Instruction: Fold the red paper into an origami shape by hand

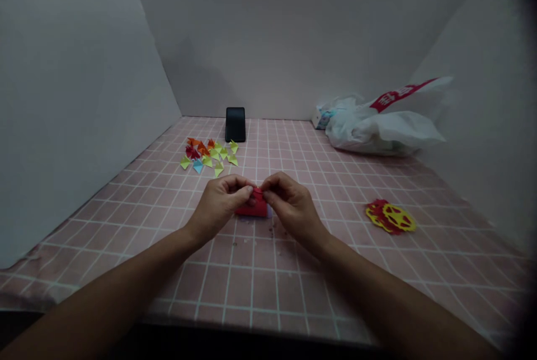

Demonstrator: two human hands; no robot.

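Note:
Near the middle of the table, my left hand (220, 203) and my right hand (293, 209) meet fingertip to fingertip. Both are closed in a pinch on a small piece of red paper (258, 194), whose exact shape is partly hidden by my fingers. Just beneath lies a flat red paper stack (254, 211) with a pale purple edge showing at its right end. Beyond my left hand sits a cluster of small folded paper pieces (215, 154) in yellow, orange, red and one in blue.
A black phone (235, 124) stands upright at the back. To the right are red and yellow paper cut-outs (398, 218). A white plastic bag (377, 130) and a box (322, 116) are at the back right. Pale walls (293, 35) enclose the pink checked tablecloth (260, 281).

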